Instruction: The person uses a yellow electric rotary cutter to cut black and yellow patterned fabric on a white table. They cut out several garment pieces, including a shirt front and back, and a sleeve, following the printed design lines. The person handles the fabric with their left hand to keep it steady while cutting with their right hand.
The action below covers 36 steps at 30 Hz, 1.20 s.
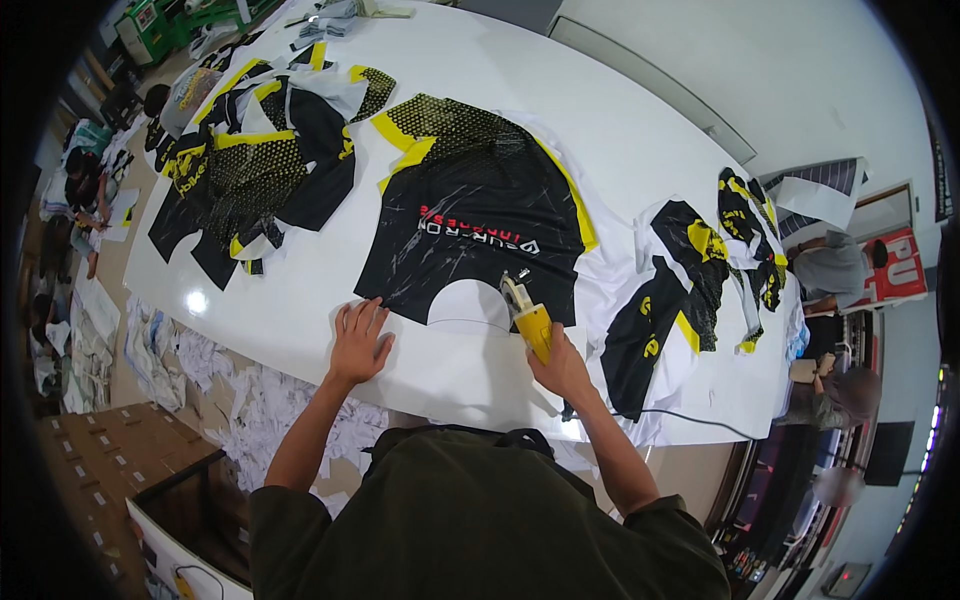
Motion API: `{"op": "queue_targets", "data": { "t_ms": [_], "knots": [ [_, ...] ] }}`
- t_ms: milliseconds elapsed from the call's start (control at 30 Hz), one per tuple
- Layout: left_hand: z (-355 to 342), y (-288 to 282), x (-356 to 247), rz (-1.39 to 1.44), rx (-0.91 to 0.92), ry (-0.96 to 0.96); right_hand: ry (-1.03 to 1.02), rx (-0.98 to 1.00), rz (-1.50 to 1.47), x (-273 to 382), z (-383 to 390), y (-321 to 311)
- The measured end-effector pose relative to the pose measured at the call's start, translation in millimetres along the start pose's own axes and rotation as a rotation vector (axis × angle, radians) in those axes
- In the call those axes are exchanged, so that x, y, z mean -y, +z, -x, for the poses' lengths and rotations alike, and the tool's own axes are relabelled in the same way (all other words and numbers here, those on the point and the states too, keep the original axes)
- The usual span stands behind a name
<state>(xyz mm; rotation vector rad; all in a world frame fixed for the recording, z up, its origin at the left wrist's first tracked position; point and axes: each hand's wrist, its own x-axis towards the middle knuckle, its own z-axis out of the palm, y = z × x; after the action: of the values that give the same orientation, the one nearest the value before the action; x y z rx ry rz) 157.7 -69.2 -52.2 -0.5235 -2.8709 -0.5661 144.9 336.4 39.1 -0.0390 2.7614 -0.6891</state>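
Big white bench (300, 330), glossy enough that a ceiling light glares off it near the left edge. It runs away toward the top of the view and bends with the lens.

The right hand (562, 368) is closed around a yellow cutter (530, 318), grip tight on the handle, with the tool's pale head sitting at the bottom edge of a black panel (470, 225). That panel is a printed fabric piece, black with yellow trim and a dotted top, lying flat in the middle of the bench on white sheet (450, 365), with a rounded white notch at its lower edge just left of the cutter. A dark cord (690, 418) trails off to the right across the bench edge.

The left hand (360, 340) holds nothing, fingers spread flat, pressing the sheet just beside the panel's lower left corner.

A pile (250, 160) of similar black and yellow pieces sits at the far left of the bench, and more pieces (690, 290) lie at the right, some hanging over the edge.

The room's a workshop. White scraps (270, 400) litter the floor below the bench, brown boxes (95, 465) sit at lower left, and a green machine (165, 25) shows at top left. People sit on the floor at far left, and another person sits at far right.
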Motion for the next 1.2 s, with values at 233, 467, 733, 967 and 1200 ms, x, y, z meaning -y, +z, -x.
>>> {"op": "queue_targets", "data": {
  "t_ms": [233,467,733,967,1200],
  "knots": [
    [0,-2,-2,0.008,0.009,-0.020,-0.070,0.050,0.017,-6,-20,-10],
    [-2,-5,-8,-0.020,0.014,-0.037,-0.150,0.088,0.044,-11,-36,-19],
    [-1,-9,-11,-0.011,0.012,-0.057,-0.198,0.152,0.084,-8,-50,-28],
    [0,-9,-12,-0.005,0.026,-0.081,-0.240,0.202,0.144,-3,-63,-36],
    [-1,-9,-12,0.008,0.012,-0.084,-0.322,0.208,0.149,-11,-77,-35]
  ]
}}
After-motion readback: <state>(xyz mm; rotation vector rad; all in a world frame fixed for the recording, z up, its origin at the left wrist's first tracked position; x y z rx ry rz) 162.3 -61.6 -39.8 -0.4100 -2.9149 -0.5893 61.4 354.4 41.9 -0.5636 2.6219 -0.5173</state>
